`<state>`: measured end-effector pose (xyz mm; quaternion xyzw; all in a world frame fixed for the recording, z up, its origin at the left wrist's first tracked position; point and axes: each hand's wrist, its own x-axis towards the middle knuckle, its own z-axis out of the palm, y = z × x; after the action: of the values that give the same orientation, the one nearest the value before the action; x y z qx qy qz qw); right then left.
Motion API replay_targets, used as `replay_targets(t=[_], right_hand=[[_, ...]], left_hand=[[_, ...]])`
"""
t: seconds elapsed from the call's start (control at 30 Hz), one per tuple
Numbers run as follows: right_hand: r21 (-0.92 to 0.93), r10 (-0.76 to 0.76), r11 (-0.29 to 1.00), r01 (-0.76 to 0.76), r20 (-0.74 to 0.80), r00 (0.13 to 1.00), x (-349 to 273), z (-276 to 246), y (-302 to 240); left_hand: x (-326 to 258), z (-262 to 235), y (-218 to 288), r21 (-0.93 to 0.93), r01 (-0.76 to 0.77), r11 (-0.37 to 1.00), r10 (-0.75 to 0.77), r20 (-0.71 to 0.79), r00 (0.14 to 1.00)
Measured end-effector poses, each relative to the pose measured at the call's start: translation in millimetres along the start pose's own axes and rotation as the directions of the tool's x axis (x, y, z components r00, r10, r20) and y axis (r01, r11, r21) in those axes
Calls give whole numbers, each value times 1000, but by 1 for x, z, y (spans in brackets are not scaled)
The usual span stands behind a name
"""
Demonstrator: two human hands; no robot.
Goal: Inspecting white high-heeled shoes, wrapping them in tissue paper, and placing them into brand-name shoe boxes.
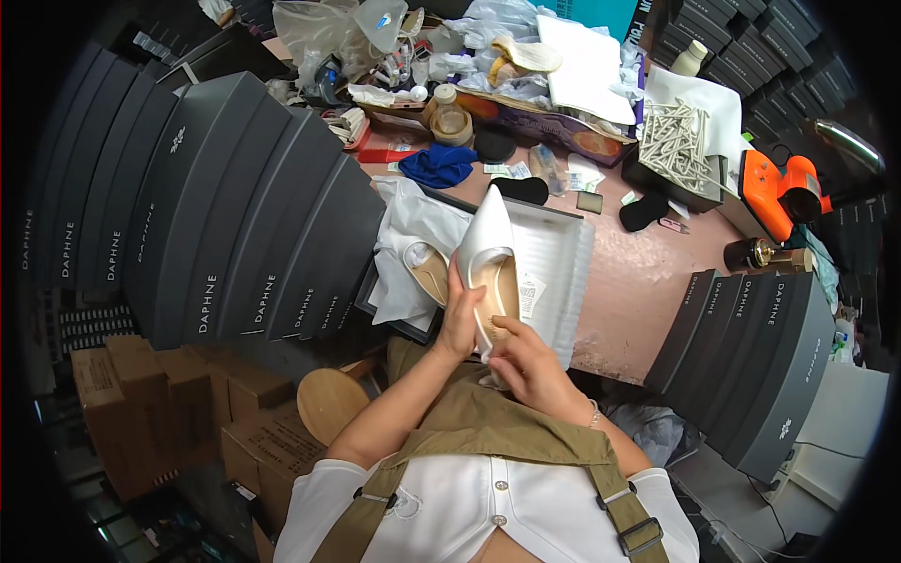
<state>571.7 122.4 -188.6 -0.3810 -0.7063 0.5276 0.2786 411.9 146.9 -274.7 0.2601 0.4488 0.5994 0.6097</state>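
Observation:
A white pointed-toe shoe with a beige insole is held up in front of me, toe pointing away. My left hand grips its left side, thumb over the opening. My right hand is at the heel end, thumb and fingertips pinched on the heel or strap; its exact hold is partly hidden. Behind my left hand, a second white shoe lies in white tissue paper inside an open dark shoebox. To the right, a pale ribbed tray or box half bears a small white printed card.
Tall stacks of dark shoeboxes rise at left, more at right. On the pink table are a blue cloth, black pads, a box of white sticks and an orange tool. Cartons stand lower left.

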Motion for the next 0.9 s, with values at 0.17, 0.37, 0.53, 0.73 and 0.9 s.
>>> replay_targets(t=[0.17, 0.37, 0.53, 0.73, 0.9], right_hand=[[335, 135, 933, -131, 13, 991, -3, -42, 3], [290, 193, 941, -175, -34, 981, -8, -38, 16], [283, 201, 942, -182, -43, 979, -6, -30, 21], [345, 276, 906, -245, -42, 960, -6, -27, 36], [342, 220, 926, -162, -138, 966, -1, -26, 42]], left_hand=[[-2, -9, 32, -194, 215, 957, -205, 69, 976], [-15, -18, 45, -394, 561, 728, -469, 309, 827], [-16, -27, 43, -426, 615, 664, -469, 403, 786], [-25, -7, 56, -219, 398, 891, -368, 166, 915], [-32, 4, 46, 19, 126, 992, -127, 30, 991]])
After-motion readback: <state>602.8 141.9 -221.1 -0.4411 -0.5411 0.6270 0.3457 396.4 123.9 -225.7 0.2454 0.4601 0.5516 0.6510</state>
